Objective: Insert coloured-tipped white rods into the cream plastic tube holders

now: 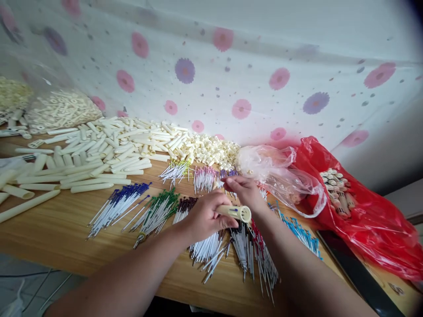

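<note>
Cream tube [234,213] sits in the left grip [211,215], its long axis running sideways, nearly level; the slotted, open end points right and slightly towards the viewer, the other end hidden by fingers. That grip is closed around it. Just beyond, the right grip [243,189] is beside purple-tipped sticks [231,173], fingers bent; whether it holds anything I cannot tell. Left of both, blue-tipped sticks [114,207] and green-tipped sticks [161,204] fan across the worktop [66,235], with heaped tubes [109,147] behind. Rightward lie a clear bag [266,158] and a red bag [373,220].
</note>
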`<state>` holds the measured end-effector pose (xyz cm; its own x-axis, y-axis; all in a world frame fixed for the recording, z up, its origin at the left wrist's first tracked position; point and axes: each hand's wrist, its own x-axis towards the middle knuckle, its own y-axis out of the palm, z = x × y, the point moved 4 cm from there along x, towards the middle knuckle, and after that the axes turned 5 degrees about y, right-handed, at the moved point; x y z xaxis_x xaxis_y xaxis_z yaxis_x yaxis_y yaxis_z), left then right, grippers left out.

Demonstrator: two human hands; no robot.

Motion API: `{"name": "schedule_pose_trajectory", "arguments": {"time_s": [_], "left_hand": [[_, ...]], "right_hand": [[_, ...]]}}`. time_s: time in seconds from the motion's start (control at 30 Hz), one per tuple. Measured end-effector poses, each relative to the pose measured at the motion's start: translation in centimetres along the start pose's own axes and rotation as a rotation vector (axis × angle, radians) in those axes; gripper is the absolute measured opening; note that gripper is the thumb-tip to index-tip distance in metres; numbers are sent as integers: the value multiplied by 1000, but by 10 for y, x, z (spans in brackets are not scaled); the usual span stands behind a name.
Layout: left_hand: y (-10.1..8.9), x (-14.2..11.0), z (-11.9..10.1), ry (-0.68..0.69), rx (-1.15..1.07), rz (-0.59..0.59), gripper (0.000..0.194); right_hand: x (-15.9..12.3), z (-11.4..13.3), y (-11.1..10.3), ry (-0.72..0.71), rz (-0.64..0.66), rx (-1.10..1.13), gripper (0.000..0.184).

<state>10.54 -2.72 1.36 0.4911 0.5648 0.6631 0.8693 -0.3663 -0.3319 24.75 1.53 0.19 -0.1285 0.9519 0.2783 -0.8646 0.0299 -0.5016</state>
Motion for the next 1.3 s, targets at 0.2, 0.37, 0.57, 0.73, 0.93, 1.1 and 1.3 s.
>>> {"name": "schedule_pose_trajectory", "arguments": {"time_s": [0.2,0.37,0.57,0.73,0.93,1.1,1.3], "left_hand": [[6,-8,-4,-74,-98,91,21],[3,-8,-7,-46,-145,45,23],[2,-8,-8,-38,-176,21,22],[-3,-6,-6,-72,-156,-38,20],[-17,-7,7,-183,-95,-316,21],[-29,-16,37,-527,-189,-692,24],[-14,-12,50,-691,-507,-647,36]], "right_hand": [[62,3,75,-64,243,-431,12],[96,-4,102,24,241,-691,20],[114,-13,120,209,198,-783,22],[121,-16,126,380,165,-727,20],[102,-6,86,445,72,-503,20],[47,8,40,394,-12,-219,19],[-14,22,24,305,-75,-2,21]]}}
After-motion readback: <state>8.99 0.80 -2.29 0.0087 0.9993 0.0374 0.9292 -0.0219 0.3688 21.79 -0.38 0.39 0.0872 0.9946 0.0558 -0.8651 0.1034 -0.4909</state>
